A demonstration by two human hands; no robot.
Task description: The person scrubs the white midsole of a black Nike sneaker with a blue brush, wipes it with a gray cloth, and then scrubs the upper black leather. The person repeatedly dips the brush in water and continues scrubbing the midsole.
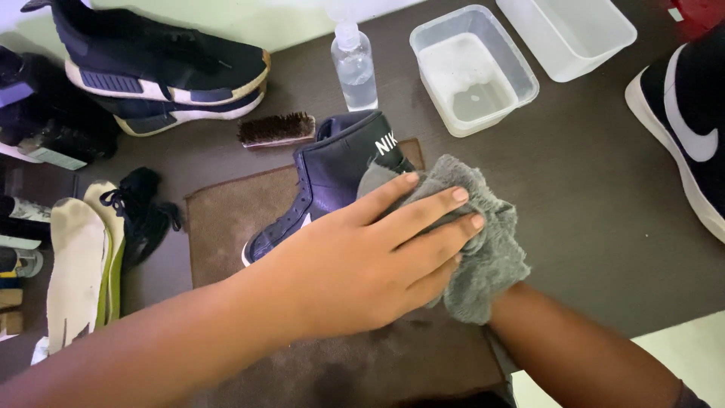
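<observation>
My left hand [362, 257] lies flat with the fingers spread, pressing a fluffy grey cloth [483, 249] down onto a dark blue high-top shoe [332, 177]. The grip is not closed; the fingers lie apart on the cloth. My right hand is hidden under the cloth, so I cannot tell its grip; only the forearm shows. The shoe looks smooth and a bit shiny, with a white edge at the sole and white letters near the top. It lies on its side on a brown mat [226, 219] in the middle of the dark bench [589, 189].

Just behind the shoe is a small brush [276, 128] with dark bristles. Next to it stands a clear spray bottle [354, 64]. Right of that is a clear plastic tub [472, 72] with a little water in it, and another empty tub [566, 30] sits beside it. Far left lie pale insoles [75, 264] and black laces [143, 211]. Dark sneakers [158, 64] with white soles rest at the back left.
</observation>
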